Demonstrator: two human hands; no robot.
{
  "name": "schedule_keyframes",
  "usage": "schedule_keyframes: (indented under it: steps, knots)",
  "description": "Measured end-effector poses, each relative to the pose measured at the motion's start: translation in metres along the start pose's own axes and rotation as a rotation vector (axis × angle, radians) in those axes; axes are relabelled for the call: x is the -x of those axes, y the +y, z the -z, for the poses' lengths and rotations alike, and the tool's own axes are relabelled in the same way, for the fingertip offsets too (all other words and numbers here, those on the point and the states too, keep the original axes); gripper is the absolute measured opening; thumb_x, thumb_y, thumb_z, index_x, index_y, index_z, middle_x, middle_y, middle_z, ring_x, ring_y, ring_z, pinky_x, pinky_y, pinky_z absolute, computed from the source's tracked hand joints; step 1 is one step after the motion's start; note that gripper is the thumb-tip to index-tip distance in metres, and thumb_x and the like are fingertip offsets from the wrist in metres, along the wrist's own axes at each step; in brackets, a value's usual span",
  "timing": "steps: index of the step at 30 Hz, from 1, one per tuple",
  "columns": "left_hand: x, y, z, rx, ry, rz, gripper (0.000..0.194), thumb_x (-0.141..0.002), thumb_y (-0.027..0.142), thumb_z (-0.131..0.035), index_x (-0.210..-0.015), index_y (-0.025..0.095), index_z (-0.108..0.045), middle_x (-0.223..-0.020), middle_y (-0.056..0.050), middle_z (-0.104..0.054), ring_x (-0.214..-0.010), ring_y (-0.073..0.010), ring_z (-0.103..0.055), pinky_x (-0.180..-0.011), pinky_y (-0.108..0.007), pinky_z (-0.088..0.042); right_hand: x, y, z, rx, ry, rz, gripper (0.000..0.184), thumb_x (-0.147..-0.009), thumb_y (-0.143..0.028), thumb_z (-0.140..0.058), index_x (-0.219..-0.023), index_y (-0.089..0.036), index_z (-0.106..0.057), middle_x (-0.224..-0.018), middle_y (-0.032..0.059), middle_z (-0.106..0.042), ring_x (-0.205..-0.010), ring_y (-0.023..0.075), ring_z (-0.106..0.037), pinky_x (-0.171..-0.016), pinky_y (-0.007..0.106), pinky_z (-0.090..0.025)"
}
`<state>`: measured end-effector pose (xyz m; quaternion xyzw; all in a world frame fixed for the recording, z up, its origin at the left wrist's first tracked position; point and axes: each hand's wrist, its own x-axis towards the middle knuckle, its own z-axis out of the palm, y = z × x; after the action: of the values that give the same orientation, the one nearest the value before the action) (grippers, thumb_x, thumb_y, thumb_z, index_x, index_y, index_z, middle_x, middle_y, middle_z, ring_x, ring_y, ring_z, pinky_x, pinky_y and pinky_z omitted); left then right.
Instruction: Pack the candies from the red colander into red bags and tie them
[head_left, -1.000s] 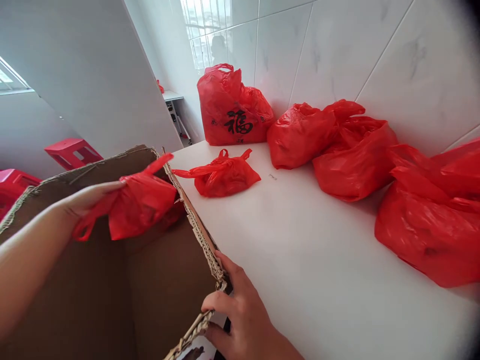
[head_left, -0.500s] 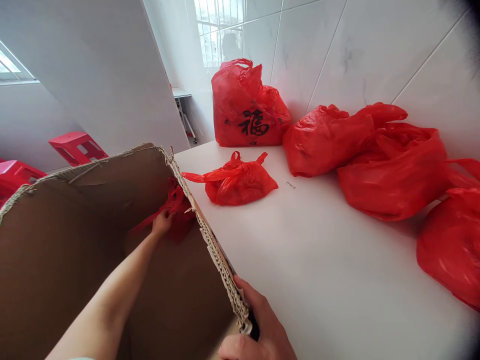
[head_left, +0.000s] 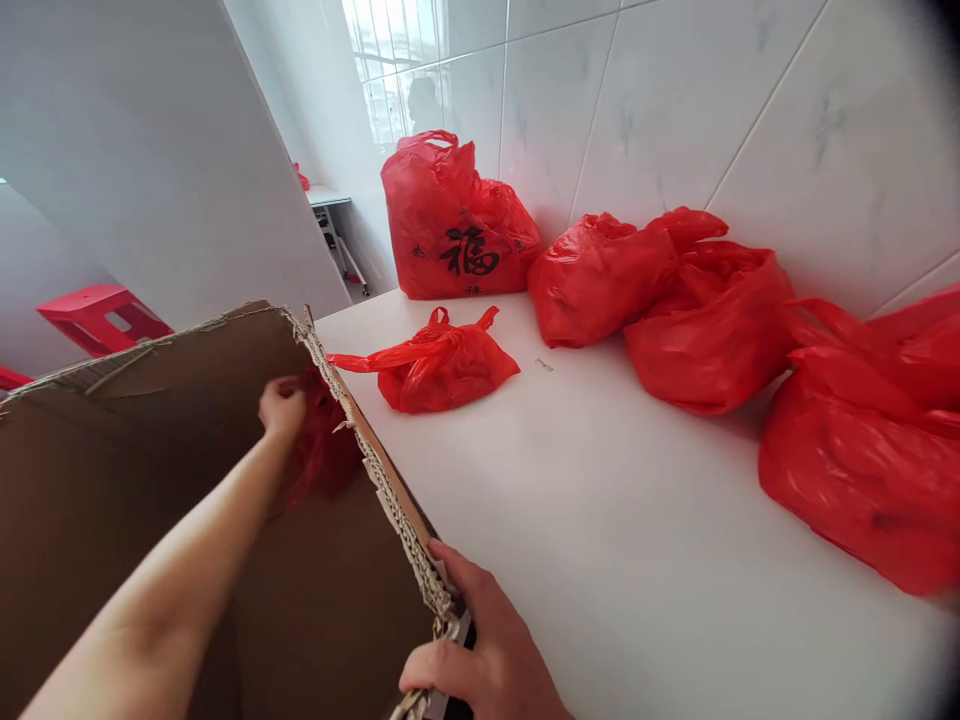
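My left hand (head_left: 281, 405) reaches into a big open cardboard box (head_left: 112, 480) and is closed on a red plastic bag (head_left: 324, 445) that sits low inside, against the box's right wall. My right hand (head_left: 480, 650) grips the box's near right corner, fingers curled over the torn edge. A small tied red bag (head_left: 435, 368) lies on the white counter (head_left: 585, 540) just beyond the box.
Several larger red bags line the tiled wall: one with a black character (head_left: 454, 225), two crumpled ones (head_left: 660, 300) and a big one at the right (head_left: 862, 450). Red plastic stools (head_left: 97, 315) stand on the floor at the left, beyond a white panel.
My left hand carried the red bag from above the box rim down inside the box, and now rests higher near the far wall. My right hand has stayed on the corner.
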<state>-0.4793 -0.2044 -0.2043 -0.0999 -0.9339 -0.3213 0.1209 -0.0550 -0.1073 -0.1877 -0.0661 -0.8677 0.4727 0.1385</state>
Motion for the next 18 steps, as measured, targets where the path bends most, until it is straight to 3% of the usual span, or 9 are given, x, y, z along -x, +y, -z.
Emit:
schedule_keyframes:
  steps: [3,5,8,10,12,14,16,18]
  knots:
    - [-0.017,0.072,0.037,0.073,0.203,-0.139,0.038,-0.094,0.033,-0.051,-0.127,0.015,-0.051,-0.124,-0.012,-0.057,-0.107,-0.0238,-0.059,-0.089,-0.045,-0.05,0.001,-0.003,0.003,0.035,0.02,0.123,0.034,-0.055,-0.033,-0.085,-0.087,-0.032,-0.074,-0.157,-0.007,-0.021,-0.13,0.0262,-0.045,-0.102,0.03,-0.041]
    - [-0.017,0.125,0.054,0.104,0.197,-0.307,0.037,-0.099,0.024,-0.036,-0.133,0.012,-0.043,-0.126,-0.012,-0.056,-0.109,-0.017,-0.056,-0.092,-0.036,-0.046,0.0,-0.005,0.004,0.025,0.02,0.126,0.034,-0.055,-0.031,-0.085,-0.088,-0.031,-0.074,-0.156,-0.0051,-0.023,-0.129,0.025,-0.046,-0.103,0.029,-0.04]
    - [0.005,0.195,0.053,0.068,-0.007,-0.539,0.029,-0.091,0.035,-0.053,-0.112,0.018,-0.063,-0.111,-0.004,-0.067,-0.096,-0.0161,-0.06,-0.092,-0.034,-0.043,0.0,-0.008,0.007,-0.003,0.036,0.126,0.032,-0.059,-0.029,-0.082,-0.09,-0.03,-0.073,-0.157,-0.0037,-0.022,-0.13,0.0235,-0.045,-0.104,0.03,-0.038]
    - [0.025,0.225,0.036,-0.025,-0.19,-0.642,0.031,-0.078,0.045,-0.068,-0.095,0.019,-0.069,-0.099,-0.006,-0.07,-0.099,-0.0255,-0.059,-0.098,-0.046,-0.035,0.001,-0.008,0.009,-0.019,0.048,0.14,0.031,-0.061,-0.029,-0.08,-0.092,-0.03,-0.073,-0.157,-0.0022,-0.022,-0.131,0.0229,-0.044,-0.105,0.03,-0.037]
    - [0.042,0.242,0.015,-0.075,-0.289,-0.663,0.033,-0.063,0.045,-0.079,-0.079,0.018,-0.07,-0.087,-0.009,-0.071,-0.102,-0.0348,-0.058,-0.099,-0.055,-0.028,0.003,-0.008,0.009,-0.027,0.052,0.15,0.031,-0.063,-0.028,-0.078,-0.093,-0.029,-0.073,-0.156,-0.0006,-0.022,-0.132,0.0224,-0.043,-0.106,0.03,-0.036]
    - [0.052,0.248,0.001,-0.077,-0.342,-0.652,0.028,-0.057,0.039,-0.082,-0.067,0.017,-0.066,-0.076,-0.009,-0.069,-0.1,-0.0381,-0.059,-0.098,-0.057,-0.026,0.004,-0.007,0.009,-0.028,0.054,0.156,0.032,-0.063,-0.029,-0.078,-0.095,-0.029,-0.072,-0.156,0.0,-0.022,-0.132,0.022,-0.042,-0.106,0.03,-0.036]
    - [0.055,0.246,-0.001,-0.035,-0.389,-0.642,0.022,-0.059,0.034,-0.079,-0.062,0.018,-0.064,-0.071,-0.006,-0.067,-0.094,-0.035,-0.061,-0.096,-0.054,-0.031,0.005,-0.006,0.009,-0.028,0.062,0.165,0.033,-0.064,-0.03,-0.078,-0.096,-0.03,-0.072,-0.157,-0.0004,-0.02,-0.133,0.0217,-0.041,-0.106,0.03,-0.036]
    - [0.055,0.241,0.011,0.052,-0.426,-0.639,0.017,-0.065,0.034,-0.074,-0.067,0.02,-0.065,-0.071,-0.003,-0.066,-0.086,-0.0286,-0.063,-0.089,-0.047,-0.04,0.005,-0.006,0.009,-0.028,0.057,0.175,0.032,-0.065,-0.03,-0.077,-0.097,-0.03,-0.071,-0.157,-0.0006,-0.021,-0.133,0.0215,-0.04,-0.106,0.03,-0.035]
